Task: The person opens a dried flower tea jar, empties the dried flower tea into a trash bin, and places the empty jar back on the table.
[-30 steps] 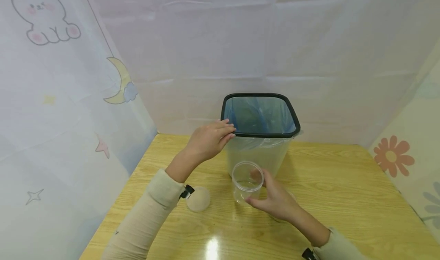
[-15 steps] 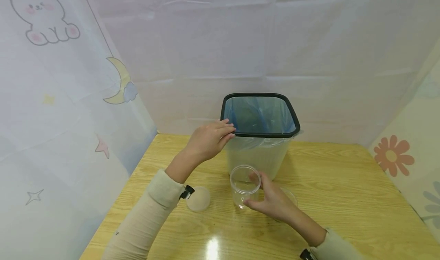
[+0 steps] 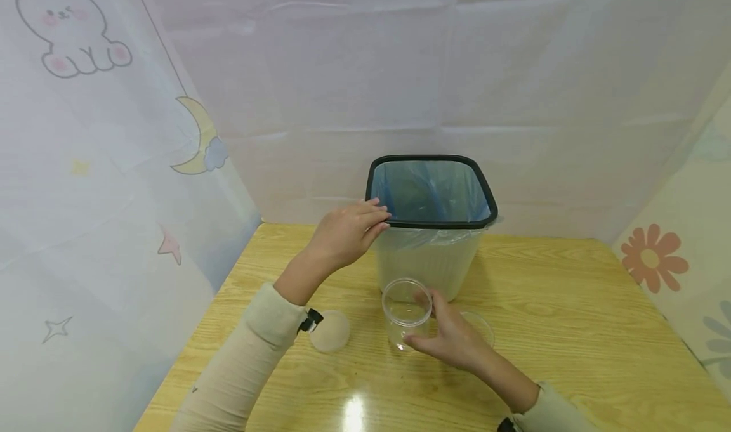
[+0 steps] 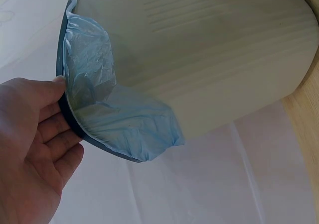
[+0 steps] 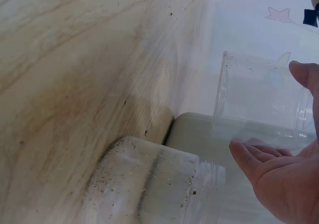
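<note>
My left hand (image 3: 345, 235) grips the black rim of a lined trash bin (image 3: 422, 254); in the left wrist view the thumb (image 4: 52, 90) presses one side of the rim and the fingers the other. My right hand (image 3: 457, 337) holds an upright clear plastic jar (image 3: 407, 318) in front of the bin, thumb and fingers at its sides. In the right wrist view the jar (image 5: 259, 97) hangs off the tabletop, with dark specks near its bottom edge. A second clear jar (image 5: 144, 179), speckled with crumbs, stands on the table, partly hidden behind my right hand in the head view.
A round whitish disc (image 3: 329, 331) lies on the wooden table (image 3: 559, 305), left of the held jar. A blue plastic bag (image 4: 134, 127) lines the bin and folds over its rim. Patterned cloth walls (image 3: 354, 77) stand around the table. Several small specks dot the tabletop.
My right hand has lowered the clear jar slightly and drawn it a little left and toward me. More of the second jar shows behind the hand. The left hand stays on the rim.
</note>
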`<state>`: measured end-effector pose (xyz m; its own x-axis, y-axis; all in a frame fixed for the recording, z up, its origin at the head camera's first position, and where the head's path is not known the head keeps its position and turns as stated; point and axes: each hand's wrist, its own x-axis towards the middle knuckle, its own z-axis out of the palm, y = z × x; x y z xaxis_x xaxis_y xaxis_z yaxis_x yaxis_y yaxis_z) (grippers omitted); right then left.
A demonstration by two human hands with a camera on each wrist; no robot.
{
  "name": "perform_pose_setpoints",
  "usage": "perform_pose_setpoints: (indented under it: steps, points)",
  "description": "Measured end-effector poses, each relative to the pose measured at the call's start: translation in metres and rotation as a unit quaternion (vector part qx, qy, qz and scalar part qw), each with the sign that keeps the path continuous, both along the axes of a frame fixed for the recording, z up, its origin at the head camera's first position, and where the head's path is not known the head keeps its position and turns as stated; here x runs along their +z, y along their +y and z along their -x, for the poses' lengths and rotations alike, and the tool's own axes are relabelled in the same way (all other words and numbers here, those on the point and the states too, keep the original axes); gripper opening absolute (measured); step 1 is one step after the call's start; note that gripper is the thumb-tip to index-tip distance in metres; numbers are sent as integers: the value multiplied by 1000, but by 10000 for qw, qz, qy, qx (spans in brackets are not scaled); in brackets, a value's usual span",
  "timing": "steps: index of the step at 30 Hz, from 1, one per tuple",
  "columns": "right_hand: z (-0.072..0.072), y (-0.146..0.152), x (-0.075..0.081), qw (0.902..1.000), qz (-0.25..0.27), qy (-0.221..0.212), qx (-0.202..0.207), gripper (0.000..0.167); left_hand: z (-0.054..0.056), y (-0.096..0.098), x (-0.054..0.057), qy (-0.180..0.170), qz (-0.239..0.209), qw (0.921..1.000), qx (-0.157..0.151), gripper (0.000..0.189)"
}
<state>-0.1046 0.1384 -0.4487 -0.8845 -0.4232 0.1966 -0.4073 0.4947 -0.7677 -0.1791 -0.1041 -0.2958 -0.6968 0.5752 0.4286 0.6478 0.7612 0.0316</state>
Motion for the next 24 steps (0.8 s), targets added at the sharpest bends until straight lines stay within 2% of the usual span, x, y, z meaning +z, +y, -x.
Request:
perform_pose_setpoints:
  steps: [5,10,24]
  points:
    - [-2,-1,-3,9998,-31,-152,-110,88,-1,0,0,-22,-10,10000,11,34]
    - [-3,-1,-5,9997,12,-255,-24,90,-1,0,-1,17,-18,10000,-19,33]
    - [-5,-3,-9,9991,130,-403,-72,89,0,-1,-2,108,-27,9999,-59,33]
